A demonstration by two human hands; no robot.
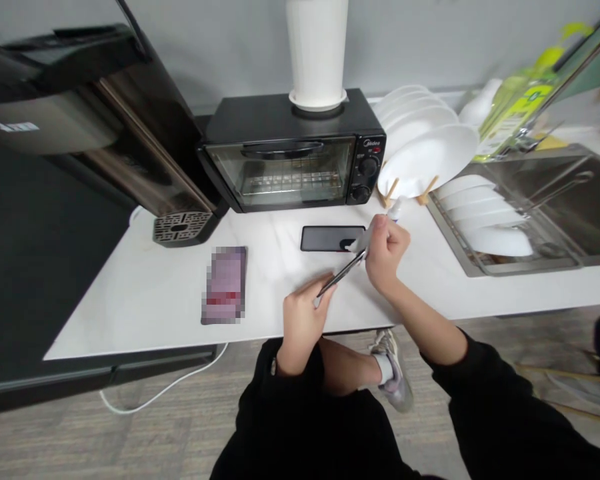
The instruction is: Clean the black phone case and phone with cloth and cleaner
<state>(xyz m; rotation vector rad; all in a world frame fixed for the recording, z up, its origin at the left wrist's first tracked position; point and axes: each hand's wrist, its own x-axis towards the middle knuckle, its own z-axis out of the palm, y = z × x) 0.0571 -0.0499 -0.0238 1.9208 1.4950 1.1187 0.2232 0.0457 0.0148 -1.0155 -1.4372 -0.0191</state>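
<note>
My left hand (pixel 304 317) grips the lower end of a phone (pixel 344 272), tilted and seen nearly edge-on as a thin dark slab. At its upper end, my right hand (pixel 386 250) is closed around a white wipe (pixel 361 243), which is against or very close to the phone; exact contact is unclear. Behind them, a second phone (pixel 325 238) lies flat on the white counter, partly covered by the wipe. Farther left rests another phone (pixel 225 285) with a blurred purplish face. A small white bottle (pixel 396 209) stands just beyond my right hand.
A black toaster oven (pixel 285 167) bears a white pot (pixel 317 53). White plates (pixel 425 157) stand in a wooden rack at right, beside a green soap bottle (pixel 517 107) and a sink (pixel 473 267) with bowls. A dark drink machine (pixel 180 229) stands left.
</note>
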